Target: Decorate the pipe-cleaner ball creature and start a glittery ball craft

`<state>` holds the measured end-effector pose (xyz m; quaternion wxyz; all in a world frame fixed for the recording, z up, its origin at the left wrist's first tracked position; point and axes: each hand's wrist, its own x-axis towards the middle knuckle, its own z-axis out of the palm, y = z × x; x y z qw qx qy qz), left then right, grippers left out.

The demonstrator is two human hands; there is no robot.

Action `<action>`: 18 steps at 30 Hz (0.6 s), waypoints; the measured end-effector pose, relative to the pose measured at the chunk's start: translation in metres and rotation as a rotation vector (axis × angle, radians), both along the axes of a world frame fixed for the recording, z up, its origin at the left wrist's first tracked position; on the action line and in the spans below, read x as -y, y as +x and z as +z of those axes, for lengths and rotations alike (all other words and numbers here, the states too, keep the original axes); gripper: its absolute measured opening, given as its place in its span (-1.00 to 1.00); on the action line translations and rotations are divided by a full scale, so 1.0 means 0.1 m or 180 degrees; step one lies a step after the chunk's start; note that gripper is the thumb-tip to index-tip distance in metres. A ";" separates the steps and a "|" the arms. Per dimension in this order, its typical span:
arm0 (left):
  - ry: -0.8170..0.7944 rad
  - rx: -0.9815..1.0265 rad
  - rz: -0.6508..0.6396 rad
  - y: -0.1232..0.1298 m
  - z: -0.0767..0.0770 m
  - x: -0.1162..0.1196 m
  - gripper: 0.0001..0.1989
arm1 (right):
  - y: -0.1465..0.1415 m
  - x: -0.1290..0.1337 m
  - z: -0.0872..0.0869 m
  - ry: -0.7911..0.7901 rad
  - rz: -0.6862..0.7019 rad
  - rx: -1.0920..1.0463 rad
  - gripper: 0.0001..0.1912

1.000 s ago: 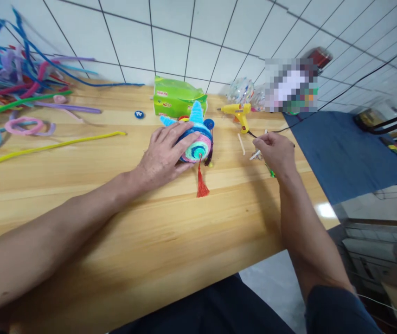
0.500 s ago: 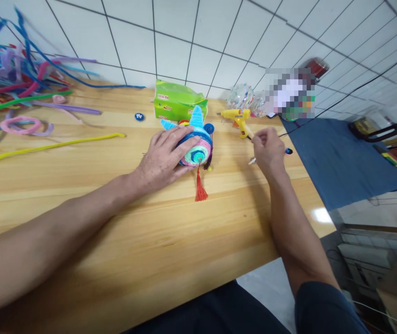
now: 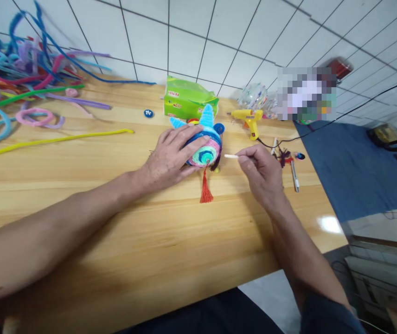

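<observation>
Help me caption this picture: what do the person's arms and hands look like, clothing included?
The left hand and right hand are bare: no glove, ring or watch shows. A plain dark navy fabric sleeve ends near the right elbow; the right forearm and left forearm are uncovered.

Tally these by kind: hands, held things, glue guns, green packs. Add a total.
Hands: 2 (left hand, right hand)
Held things: 2 (striped craft, white stick)
Glue guns: 1 (yellow glue gun)
Green packs: 1 (green pack)
Total: 6
</observation>
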<state>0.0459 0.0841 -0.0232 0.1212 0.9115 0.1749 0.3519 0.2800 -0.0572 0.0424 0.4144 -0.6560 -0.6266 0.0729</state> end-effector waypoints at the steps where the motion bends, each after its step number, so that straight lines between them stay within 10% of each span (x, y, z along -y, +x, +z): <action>1: 0.0012 -0.0007 0.0008 0.00 0.00 0.00 -0.43 | -0.05 0.00 -0.01 0.0017 0.0097 0.0052 -0.86; 18: 0.0048 -0.0011 0.0020 0.01 -0.03 -0.01 -0.41 | -0.22 -0.09 -0.19 0.0136 0.0280 0.0338 -0.85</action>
